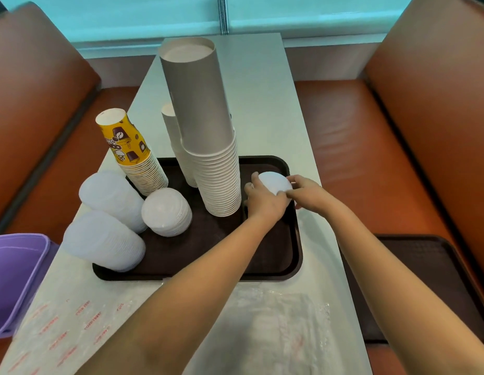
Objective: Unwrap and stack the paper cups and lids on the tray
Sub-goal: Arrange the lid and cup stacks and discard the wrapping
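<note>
Gripping a white lid stack (274, 182), left hand (265, 203) and right hand (307, 194) meet over the tray (296, 239).

Cafe booth, orange bench seats (370, 147), table (262, 104)

- Tray (293, 255), centre of the frame: dark brown plastic, finely textured floor, smooth glossy rim.
- Tall cup stack (208, 136): matt grey-white paper.
- Yellow printed cups (127, 143), left of it: paper, slight sheen.
- Lid stacks (110, 193), lower left: translucent frosted plastic, smooth.
- Table (265, 104): pale, smooth, softly reflective.
- Wrappers (284, 326), bottom of the frame: thin crinkled clear plastic film.
- Benches (370, 136), both sides: brown leather-like upholstery, glossy.
- Bin (16, 269), lower left edge: purple smooth plastic.
</note>
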A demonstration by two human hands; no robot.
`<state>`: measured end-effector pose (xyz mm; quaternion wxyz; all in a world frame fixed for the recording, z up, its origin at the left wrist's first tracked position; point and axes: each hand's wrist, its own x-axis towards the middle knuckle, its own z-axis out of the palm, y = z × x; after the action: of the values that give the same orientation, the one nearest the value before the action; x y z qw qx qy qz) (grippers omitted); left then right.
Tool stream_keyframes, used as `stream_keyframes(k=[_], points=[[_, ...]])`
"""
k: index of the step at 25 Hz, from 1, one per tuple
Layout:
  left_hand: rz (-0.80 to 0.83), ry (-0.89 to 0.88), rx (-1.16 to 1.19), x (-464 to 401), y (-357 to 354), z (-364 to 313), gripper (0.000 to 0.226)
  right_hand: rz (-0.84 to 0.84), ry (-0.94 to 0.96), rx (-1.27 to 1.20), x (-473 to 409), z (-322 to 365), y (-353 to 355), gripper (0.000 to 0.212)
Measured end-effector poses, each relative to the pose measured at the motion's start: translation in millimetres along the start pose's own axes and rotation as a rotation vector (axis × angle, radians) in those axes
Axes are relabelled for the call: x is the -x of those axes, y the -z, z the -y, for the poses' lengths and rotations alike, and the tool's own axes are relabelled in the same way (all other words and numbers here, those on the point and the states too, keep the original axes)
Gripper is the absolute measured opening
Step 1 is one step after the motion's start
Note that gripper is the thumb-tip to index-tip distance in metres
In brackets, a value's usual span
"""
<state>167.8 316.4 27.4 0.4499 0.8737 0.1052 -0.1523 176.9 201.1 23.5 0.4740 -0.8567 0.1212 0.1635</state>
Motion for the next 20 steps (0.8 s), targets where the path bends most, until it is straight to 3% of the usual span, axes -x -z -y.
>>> stream_keyframes(k=[9, 20], points=[[0.053, -0.056, -0.078, 54.2, 34.5, 57.3, 0.080, 0.034, 0.040, 0.091, 70.0, -1.0, -51.7, 0.043], [-0.050, -0.061, -0.120, 89.7, 108.4, 126.1, 0.082, 0.068, 0.018, -0.164, 108.0, 32.2, -152.1, 0.047]])
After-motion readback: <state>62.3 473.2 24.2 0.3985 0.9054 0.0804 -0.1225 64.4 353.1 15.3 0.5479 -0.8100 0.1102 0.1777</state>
